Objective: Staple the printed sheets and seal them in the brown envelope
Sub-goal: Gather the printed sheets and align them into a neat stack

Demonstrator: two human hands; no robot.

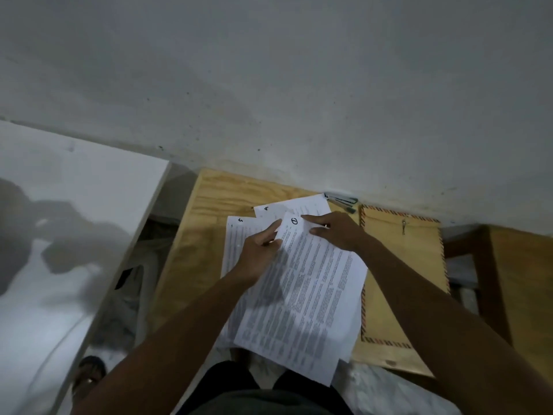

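Holding the top printed sheet (pixel 311 283) with my left hand (pixel 260 250) fingers pinching it, right hand (pixel 335 232) flat on top, I should line up all edges before stapling.

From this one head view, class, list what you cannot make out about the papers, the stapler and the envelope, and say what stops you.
1. Printed sheets: the text is too blurred to read.
2. Sheet count: they overlap, and the left hand and right hand cover parts.
3. Stapler by the wall: partly behind the far sheet, small and dim.
4. Brown envelope: its left side lies under the sheets.
5. Wooden table: its near edge is hidden by the arms.
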